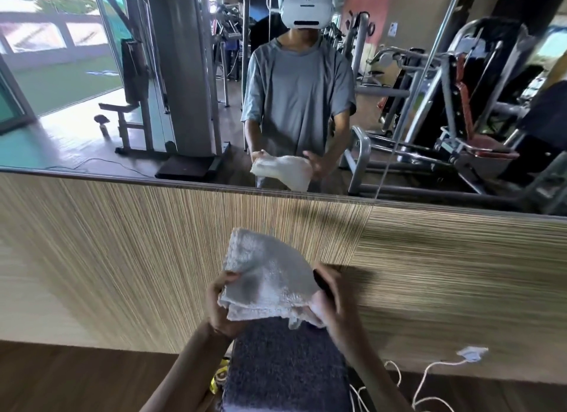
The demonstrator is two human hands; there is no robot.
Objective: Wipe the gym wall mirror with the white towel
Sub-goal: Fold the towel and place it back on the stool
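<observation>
**ITEM:** towel (264, 273) — white, folded to a thick pad, held w/ both hands at waist level. It is in front of the striped panel (122, 243), below the mirror (76, 129), not touching glass. Wiping not yet begun, by the look of it.

**RISKS (judgement):**
1. Pad may unfold on the lift. Layers at its lower edge sit loose and uneven, so a one-hand corner grip could let the rest flop. Only a strip would then meet glass, leaving streaks.
2. Reach. The mirror's lower edge is above the hands, and a grey block (285, 365) stands betw. person and wall. Leaning over it could cost balance or wiping pressure.
3. Cable (429, 371) on the floor at right is a trip or snag risk if stepping sideways along the wall.
4. Dark object by the right thumb, can't tell what. If hard, it might scratch glass.

**HANDS:**
- L hand (222, 301) — grips towel's left edge, thumb on top, fingers curled under.
- R hand (331, 304) — grips lower right corner, fingers wrapped round bunched cloth.
- Forearms rise from the bottom of view and converge on the towel. The reflection shows elbows bent.
</observation>
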